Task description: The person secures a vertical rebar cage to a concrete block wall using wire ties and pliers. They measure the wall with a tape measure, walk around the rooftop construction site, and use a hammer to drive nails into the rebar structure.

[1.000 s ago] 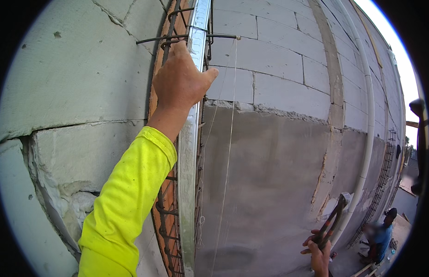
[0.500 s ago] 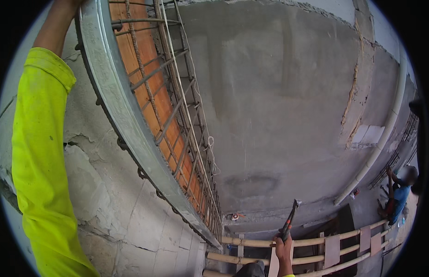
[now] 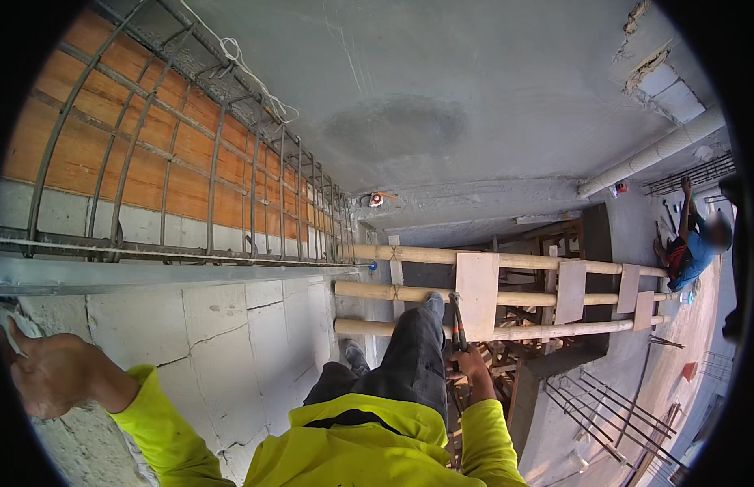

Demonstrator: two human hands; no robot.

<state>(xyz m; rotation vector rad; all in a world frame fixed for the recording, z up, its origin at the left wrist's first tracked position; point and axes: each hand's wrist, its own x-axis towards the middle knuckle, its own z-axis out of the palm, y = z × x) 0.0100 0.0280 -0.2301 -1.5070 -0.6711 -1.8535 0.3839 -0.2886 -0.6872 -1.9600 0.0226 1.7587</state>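
In my right hand [image 3: 474, 363] is a hammer [image 3: 458, 325] with a dark handle marked in orange, its head pointing away from me over the bamboo poles. My fingers are wrapped round the handle. My left hand [image 3: 56, 371] is out at the far left with its fingers apart and nothing visible in it. Just beyond that hand runs a long silver metal formwork piece [image 3: 174, 277], beside a rebar cage [image 3: 215, 166]. Behind the bars stands an orange-brown plywood panel [image 3: 85, 134]. A thin white cord [image 3: 231, 49] hangs on the cage.
Bamboo poles [image 3: 369, 292] with small boards [image 3: 477, 288] across them form a walkway over an opening. My shoe [image 3: 434, 303] is on it. Rebar ends [image 3: 612, 406] stick out at right. Beyond, a person in blue [image 3: 702, 252] sits. A pale pipe [image 3: 653, 152] runs along the grey wall.
My view has tilted down toward my legs and the walkway. My left hand has come off the top of the metal formwork piece and down. The right hand still holds the hammer.
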